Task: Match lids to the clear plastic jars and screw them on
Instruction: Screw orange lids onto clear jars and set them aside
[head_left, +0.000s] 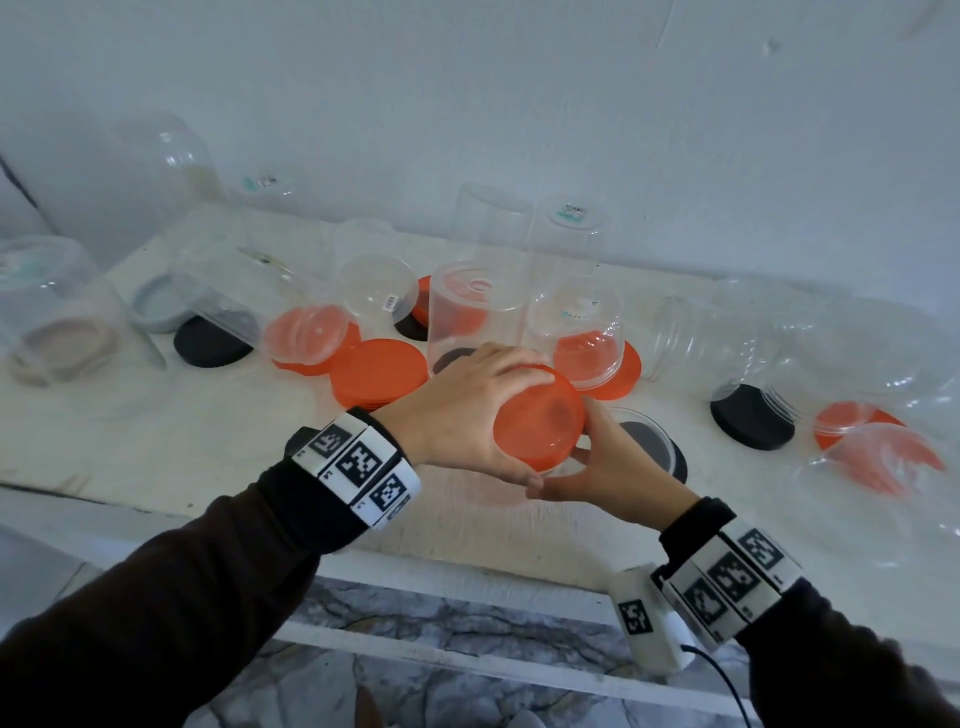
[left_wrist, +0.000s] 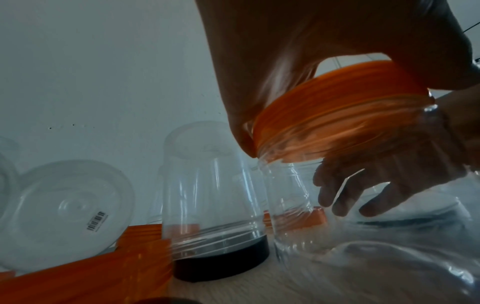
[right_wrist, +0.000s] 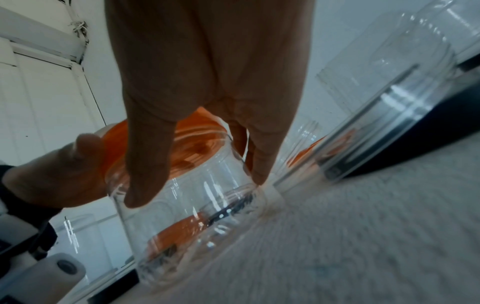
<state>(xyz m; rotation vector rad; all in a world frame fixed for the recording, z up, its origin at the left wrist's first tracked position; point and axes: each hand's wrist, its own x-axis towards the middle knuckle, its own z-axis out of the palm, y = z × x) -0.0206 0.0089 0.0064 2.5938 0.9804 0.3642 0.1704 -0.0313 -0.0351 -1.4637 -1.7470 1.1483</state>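
Observation:
A clear plastic jar (left_wrist: 298, 205) (right_wrist: 187, 216) stands upright on the white table (head_left: 156, 441), near its front edge. An orange lid (head_left: 540, 421) (left_wrist: 337, 107) (right_wrist: 197, 131) sits on the jar's mouth. My left hand (head_left: 457, 410) (left_wrist: 285, 51) comes down on the lid from above, fingers and thumb curled round its rim. My right hand (head_left: 602, 467) (right_wrist: 207, 72) grips the jar's wall from the right, thumb in front and fingers behind. In the head view the lid and both hands hide most of the jar.
Several clear jars stand upside down on orange lids (head_left: 376, 371) and black lids (head_left: 210, 340) across the table's middle and back. More jars (head_left: 779, 338) lie on their sides at the right, by a black lid (head_left: 750, 418). A grey lid (head_left: 156, 306) lies at left. A wall is close behind.

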